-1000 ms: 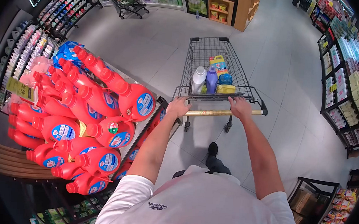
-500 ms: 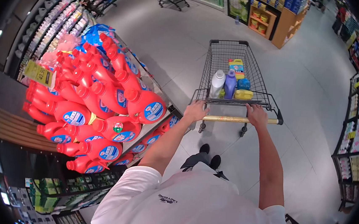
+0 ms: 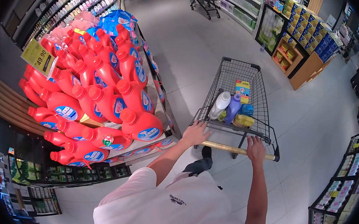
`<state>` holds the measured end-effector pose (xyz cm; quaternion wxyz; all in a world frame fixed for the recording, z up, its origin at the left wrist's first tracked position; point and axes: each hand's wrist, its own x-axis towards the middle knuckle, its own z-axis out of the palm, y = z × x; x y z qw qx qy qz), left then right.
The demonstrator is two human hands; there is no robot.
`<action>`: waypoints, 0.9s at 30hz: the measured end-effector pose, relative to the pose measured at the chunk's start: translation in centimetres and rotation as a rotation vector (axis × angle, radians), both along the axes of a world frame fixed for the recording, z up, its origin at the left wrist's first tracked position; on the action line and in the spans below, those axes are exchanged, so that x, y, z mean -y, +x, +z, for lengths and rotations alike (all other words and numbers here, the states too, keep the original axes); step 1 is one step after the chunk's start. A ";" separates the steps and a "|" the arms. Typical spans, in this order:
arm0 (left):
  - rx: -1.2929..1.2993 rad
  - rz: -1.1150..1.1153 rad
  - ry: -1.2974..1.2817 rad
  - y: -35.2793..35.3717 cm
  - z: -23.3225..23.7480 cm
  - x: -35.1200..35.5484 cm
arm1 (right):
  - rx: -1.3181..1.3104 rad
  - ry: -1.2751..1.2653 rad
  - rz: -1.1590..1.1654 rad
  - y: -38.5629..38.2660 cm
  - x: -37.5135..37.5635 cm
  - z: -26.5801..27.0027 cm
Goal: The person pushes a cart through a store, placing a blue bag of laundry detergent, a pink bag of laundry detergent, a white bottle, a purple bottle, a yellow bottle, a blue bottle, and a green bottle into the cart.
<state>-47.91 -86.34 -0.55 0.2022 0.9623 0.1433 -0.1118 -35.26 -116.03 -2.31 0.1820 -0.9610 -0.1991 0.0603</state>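
Both hands are at the near end of a black wire shopping cart (image 3: 262,85). My left hand (image 3: 196,133) is on the left end of its pale yellow handle bar (image 3: 227,148), fingers curled over the front. Near the bar's right end, my right hand (image 3: 256,149) holds it the same way. Inside the cart, at the near end, are a white bottle (image 3: 220,104), a purple bottle (image 3: 233,108), a yellow-and-blue package (image 3: 242,91), a blue item (image 3: 246,110) and a yellow item (image 3: 243,121). The fingers' undersides are hidden.
To the left, a display stand (image 3: 161,110) carries several red detergent bottles (image 3: 141,125) with a yellow price sign (image 3: 39,58). Ahead right stands a wooden display (image 3: 309,73) with boxes. Another cart (image 3: 206,0) is at the back, and shelves (image 3: 337,187) line the right.
The view has turned, so the cart and handle sit lower and more to the right, at a slant. The red bottles look closer alongside. Both hands stay on the handle.
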 end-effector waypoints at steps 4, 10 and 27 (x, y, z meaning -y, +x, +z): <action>0.054 -0.005 -0.001 1.6 -1.2 -0.9 | 0.014 0.011 0.018 2.4 -0.9 0.0; 0.099 0.061 -0.026 4.4 -0.1 -2.2 | 0.014 0.017 0.071 7.3 -3.0 -0.8; -0.006 0.209 -0.080 13.5 0.8 -6.7 | -0.010 0.019 0.204 20.7 -10.4 2.0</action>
